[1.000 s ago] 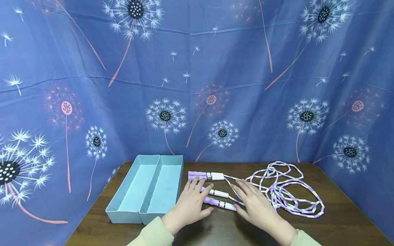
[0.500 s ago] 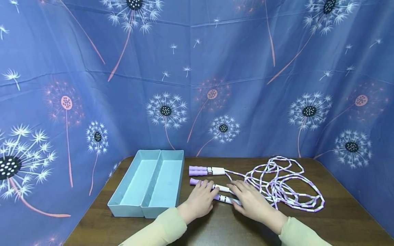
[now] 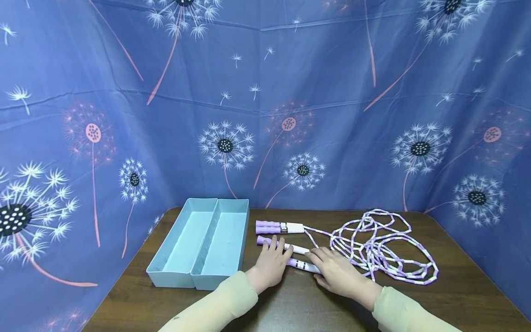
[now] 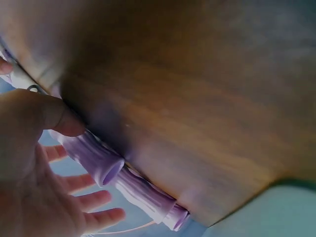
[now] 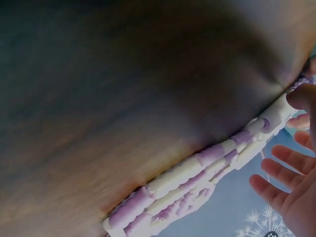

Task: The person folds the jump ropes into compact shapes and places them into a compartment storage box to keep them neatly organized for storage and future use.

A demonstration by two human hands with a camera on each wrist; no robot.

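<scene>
- Two hands lie flat on the brown table (image 3: 456, 295), side by side near its front edge, both in pale yellow sleeves.
- The left hand (image 3: 271, 267) has its fingers straight and spread; they rest over the purple grips of the two nearer skipping-rope handles (image 3: 304, 266), gripping nothing. From the left wrist view, the ribbed purple ends (image 4: 106, 165) lie just under its thumb and palm.
- The right hand (image 3: 338, 273) is likewise flat with relaxed fingers. Its fingertips touch the white end of the nearest handle, where the beaded rope begins.
- The beaded purple-and-white rope (image 3: 381, 251) lies in loose, tangled loops just to the right of the right hand, stretching toward the table's far right.
- A third handle (image 3: 279, 227) lies apart, beyond the left hand's fingertips, untouched.
- A pale blue two-compartment tray (image 3: 195, 282) sits just to the left of the left hand.
</scene>
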